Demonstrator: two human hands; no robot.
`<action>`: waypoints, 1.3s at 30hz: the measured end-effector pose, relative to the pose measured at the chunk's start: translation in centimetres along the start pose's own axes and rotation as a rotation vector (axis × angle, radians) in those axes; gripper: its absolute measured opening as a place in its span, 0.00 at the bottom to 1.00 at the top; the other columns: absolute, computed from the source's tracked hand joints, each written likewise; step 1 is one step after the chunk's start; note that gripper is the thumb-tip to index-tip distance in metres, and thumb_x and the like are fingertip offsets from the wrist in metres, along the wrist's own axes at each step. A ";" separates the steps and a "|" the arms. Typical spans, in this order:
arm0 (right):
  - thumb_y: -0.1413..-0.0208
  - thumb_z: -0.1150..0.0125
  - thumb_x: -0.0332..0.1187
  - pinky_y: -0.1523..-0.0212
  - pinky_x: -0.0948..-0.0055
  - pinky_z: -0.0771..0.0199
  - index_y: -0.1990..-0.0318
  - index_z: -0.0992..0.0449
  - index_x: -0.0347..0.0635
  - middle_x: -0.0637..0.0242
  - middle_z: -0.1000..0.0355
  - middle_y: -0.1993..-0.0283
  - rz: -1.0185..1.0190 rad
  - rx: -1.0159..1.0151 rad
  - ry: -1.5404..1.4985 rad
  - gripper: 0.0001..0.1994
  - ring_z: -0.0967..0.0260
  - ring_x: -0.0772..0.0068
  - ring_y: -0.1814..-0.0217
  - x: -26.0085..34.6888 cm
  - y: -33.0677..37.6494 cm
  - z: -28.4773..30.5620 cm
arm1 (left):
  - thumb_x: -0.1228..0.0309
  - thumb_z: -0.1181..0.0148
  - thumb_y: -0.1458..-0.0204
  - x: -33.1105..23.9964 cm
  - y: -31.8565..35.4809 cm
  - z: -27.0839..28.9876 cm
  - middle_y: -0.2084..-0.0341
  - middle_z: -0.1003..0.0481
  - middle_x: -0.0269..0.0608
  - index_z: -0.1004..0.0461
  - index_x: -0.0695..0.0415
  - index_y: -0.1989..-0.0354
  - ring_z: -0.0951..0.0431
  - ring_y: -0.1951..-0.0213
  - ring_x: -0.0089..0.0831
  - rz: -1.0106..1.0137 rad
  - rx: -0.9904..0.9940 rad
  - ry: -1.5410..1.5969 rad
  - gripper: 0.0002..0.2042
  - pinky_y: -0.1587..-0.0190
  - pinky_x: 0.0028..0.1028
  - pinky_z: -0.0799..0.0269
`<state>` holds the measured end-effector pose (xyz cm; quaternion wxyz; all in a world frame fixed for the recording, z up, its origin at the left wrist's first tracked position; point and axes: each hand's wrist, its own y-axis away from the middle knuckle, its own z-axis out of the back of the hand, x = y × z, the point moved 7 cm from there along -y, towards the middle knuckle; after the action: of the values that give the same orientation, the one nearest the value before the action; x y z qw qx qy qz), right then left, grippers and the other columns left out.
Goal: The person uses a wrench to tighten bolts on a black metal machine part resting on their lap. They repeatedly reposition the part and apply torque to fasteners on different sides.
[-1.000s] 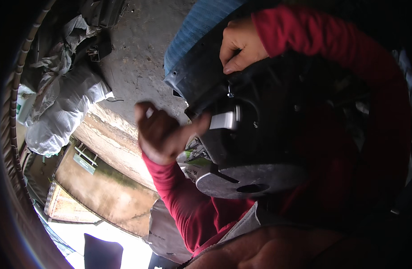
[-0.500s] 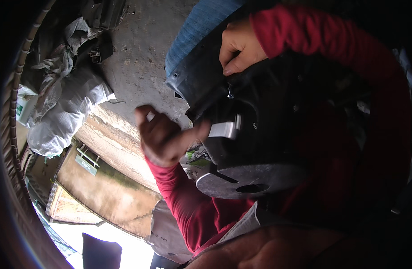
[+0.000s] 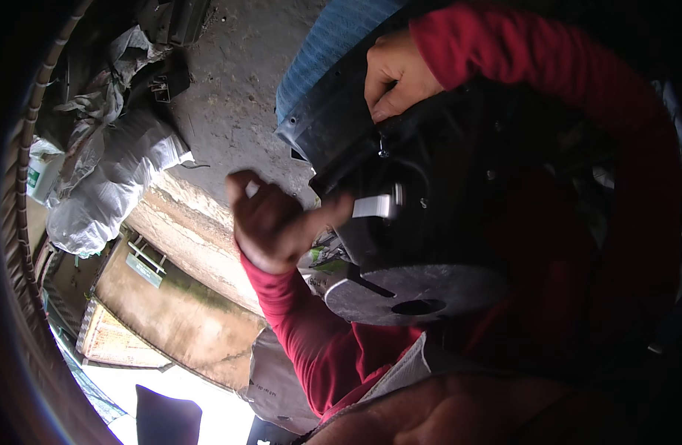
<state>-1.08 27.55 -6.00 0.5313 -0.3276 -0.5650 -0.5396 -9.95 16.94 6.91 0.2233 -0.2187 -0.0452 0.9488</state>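
My left hand (image 3: 274, 222) is closed round a flat silver metal tool (image 3: 373, 206), whose far end is smeared by motion, so its exact kind cannot be told. The tool reaches over a big black moulded part (image 3: 452, 222) in front of me. That part has a flat rounded plate (image 3: 437, 289) with a dark hole at its near end. My right hand (image 3: 404, 78) is curled at the part's far edge, thumb and fingers gripping there. Just below its fingertips, a shiny bolt (image 3: 383, 148) stands out of the part, and a smaller screw (image 3: 424, 202) shows farther in.
Blue ribbed fabric (image 3: 318, 59) lies beside the part's far left edge. White plastic sacks (image 3: 114, 185) sit on the grey floor (image 3: 229, 81) at left. A printed bag (image 3: 322, 259) shows behind my left wrist. The right side is very dark.
My left hand and the silver tool have shifted slightly to the right, still blurred. The right hand keeps its place at the black part's edge.
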 end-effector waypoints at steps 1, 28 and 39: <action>0.44 0.46 0.38 0.63 0.73 0.28 0.63 0.22 0.37 0.62 0.23 0.69 0.022 0.060 0.009 0.13 0.26 0.69 0.66 0.3 -0.7 -0.4 | 0.66 0.36 0.61 0.8 1.3 -1.9 0.89 0.46 0.23 0.23 0.31 0.57 0.45 0.85 0.23 0.062 0.169 -0.169 0.19 0.66 0.30 0.45; 0.43 0.47 0.35 0.63 0.77 0.27 0.57 0.24 0.33 0.64 0.23 0.65 -0.078 0.336 -0.244 0.14 0.27 0.79 0.63 0.1 -1.9 -0.9 | 0.67 0.36 0.65 1.6 1.5 -2.5 0.89 0.46 0.25 0.23 0.38 0.55 0.46 0.86 0.23 0.047 0.106 -0.183 0.23 0.66 0.29 0.44; 0.44 0.48 0.32 0.68 0.80 0.30 0.53 0.26 0.34 0.66 0.25 0.63 -0.139 0.459 -0.203 0.14 0.29 0.79 0.66 -0.6 -2.4 -2.0 | 0.74 0.38 0.67 0.3 1.5 0.9 0.92 0.46 0.26 0.21 0.40 0.57 0.46 0.87 0.24 0.173 -0.046 -0.022 0.23 0.67 0.29 0.46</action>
<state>-2.71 25.24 -7.46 0.4939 -0.2112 -0.7443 -0.3968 -11.17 15.76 7.30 0.1348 -0.2167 -0.0504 0.9656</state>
